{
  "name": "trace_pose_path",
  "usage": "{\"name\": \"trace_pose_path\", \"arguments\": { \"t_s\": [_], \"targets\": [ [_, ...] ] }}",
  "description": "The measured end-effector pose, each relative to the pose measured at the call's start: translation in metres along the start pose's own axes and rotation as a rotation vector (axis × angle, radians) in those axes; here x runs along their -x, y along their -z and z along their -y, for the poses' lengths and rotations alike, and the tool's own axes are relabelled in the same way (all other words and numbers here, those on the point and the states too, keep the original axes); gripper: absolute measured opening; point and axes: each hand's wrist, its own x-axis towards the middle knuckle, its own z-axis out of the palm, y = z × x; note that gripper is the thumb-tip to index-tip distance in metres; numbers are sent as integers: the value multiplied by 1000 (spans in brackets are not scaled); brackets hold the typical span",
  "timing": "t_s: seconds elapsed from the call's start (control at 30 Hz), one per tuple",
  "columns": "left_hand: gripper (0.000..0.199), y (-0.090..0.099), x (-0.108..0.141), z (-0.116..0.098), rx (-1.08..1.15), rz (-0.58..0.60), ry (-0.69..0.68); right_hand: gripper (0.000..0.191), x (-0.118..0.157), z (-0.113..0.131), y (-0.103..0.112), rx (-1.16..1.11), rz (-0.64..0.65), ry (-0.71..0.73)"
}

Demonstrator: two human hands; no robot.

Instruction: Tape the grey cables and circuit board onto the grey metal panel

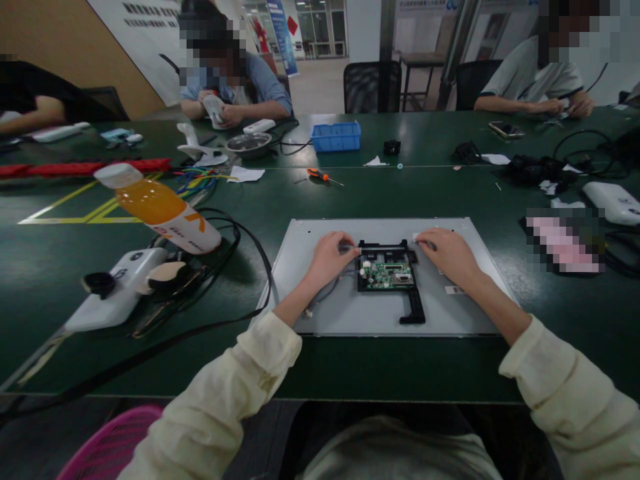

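Note:
A flat grey metal panel (325, 318) lies on the table in front of me. On its middle sits a black plastic bracket (413, 304) with a green circuit board (383, 275) in it. My left hand (332, 259) is at the bracket's upper left, thumb and fingers pinched together. What those fingers hold, if anything, is too small to make out. Right of the bracket, my right hand (447, 252) is closed in a pinch, with a small whitish bit at its fingertips. Thin cables (323, 293) lie on the panel below my left wrist.
To the left, an orange drink bottle (159, 208) leans over a white power bank (117, 288), near a black strap (215, 325). An orange screwdriver (323, 176) and blue basket (336, 137) lie beyond the panel. A pink phone (565, 243) is at right. Several people sit across the table.

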Motion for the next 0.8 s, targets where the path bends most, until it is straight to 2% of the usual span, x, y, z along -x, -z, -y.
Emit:
{"name": "trace_pose_path", "arguments": {
  "t_s": [0.2,0.37,0.43,0.6,0.8],
  "targets": [
    [7,0,0,-1,-3,9,-17,26,-1,2,2,-44,-23,-3],
    [12,-1,-2,-1,-24,1,-9,26,-9,16,2,-141,-167,-4],
    [13,-2,-2,-1,-35,-2,-3,27,-13,24,0,-160,-187,23],
    [15,-2,-2,-3,-53,-8,0,25,-20,41,-7,-138,-83,75],
    [15,-2,0,-6,-71,-22,8,25,-22,43,-12,-109,28,66]
  ]
}}
